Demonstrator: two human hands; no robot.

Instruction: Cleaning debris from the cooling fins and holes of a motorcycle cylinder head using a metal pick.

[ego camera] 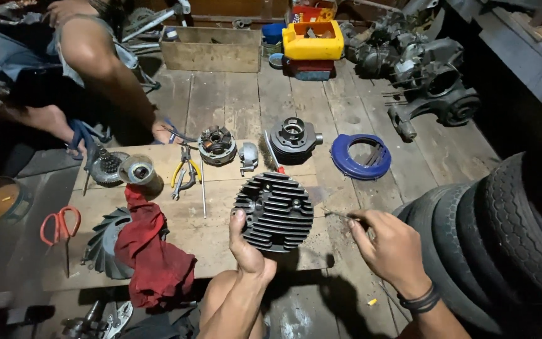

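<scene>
a round, dark metal finned cylinder head (274, 212) sits just below the frame's centre, tilted up with its parallel cooling fins facing the camera. a thin metal pick (340, 215) lies just right of it, its tip pointing at the rim.

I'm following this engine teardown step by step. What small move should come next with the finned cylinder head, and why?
Probably bring the thin tool in the right hand leftward to the cylinder head. The left hand holds the head up off the board, fins facing the camera, and the tool tip points at its edge without touching.
</scene>
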